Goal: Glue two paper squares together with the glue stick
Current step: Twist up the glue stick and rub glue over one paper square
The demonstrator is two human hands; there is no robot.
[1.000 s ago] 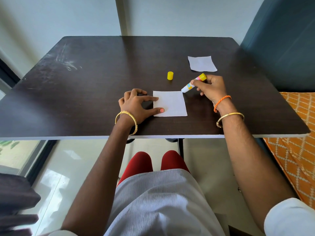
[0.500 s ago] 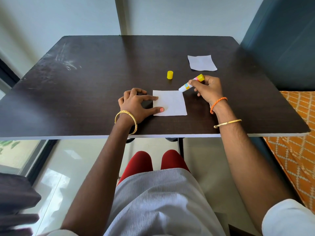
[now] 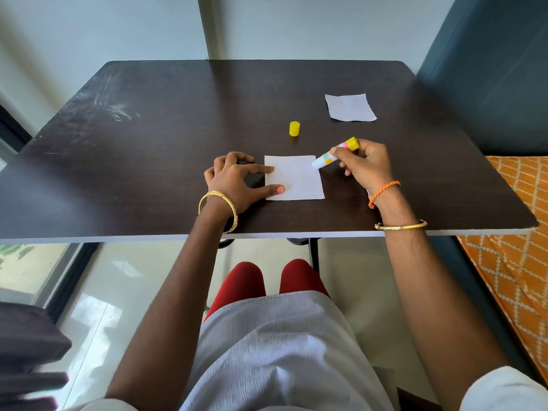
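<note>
A white paper square (image 3: 298,179) lies near the front of the dark table (image 3: 178,129). My left hand (image 3: 234,180) rests on the table, index finger and thumb pressing the square's left edge. My right hand (image 3: 366,166) grips an uncapped glue stick (image 3: 333,152) with a yellow end, tilted, its white tip touching the square's upper right corner. A second paper square (image 3: 350,107) lies flat farther back on the right. The yellow cap (image 3: 294,128) stands alone behind the first square.
A dark blue chair back (image 3: 489,69) stands at the right of the table, with an orange patterned cushion (image 3: 519,247) beside it. The table's front edge (image 3: 148,238) runs just behind my wrists. My knees show under it.
My right hand has moved the glue stick's tip left and down onto the upper right corner of the near square. My left hand and both papers stay put.
</note>
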